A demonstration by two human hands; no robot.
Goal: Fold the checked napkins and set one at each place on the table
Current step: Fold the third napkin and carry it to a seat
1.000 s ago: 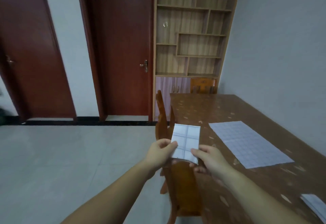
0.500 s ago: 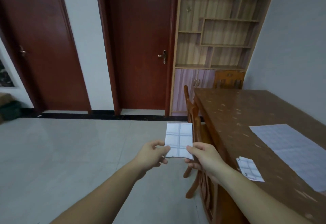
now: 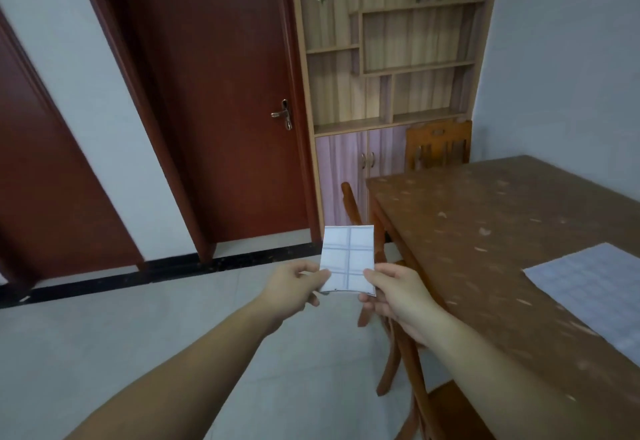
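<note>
A small folded checked napkin (image 3: 348, 256), white with blue-grey lines, stands upright in the air in front of me. My left hand (image 3: 294, 285) pinches its lower left corner and my right hand (image 3: 394, 296) pinches its lower right corner. It hangs over the floor, left of the brown wooden table (image 3: 485, 232). An unfolded checked napkin (image 3: 595, 290) lies flat on the table at the right edge of the view.
A wooden chair (image 3: 398, 342) is pushed against the table's near side, just below my right hand. Another chair (image 3: 438, 143) stands at the table's far end before a shelf cabinet (image 3: 391, 59). Two dark red doors (image 3: 221, 110) and grey tiled floor (image 3: 121, 353) fill the left.
The view has moved forward along the table's side. The small folded napkin on the table has dropped out of view. Both hands keep the same hold on the napkin.
</note>
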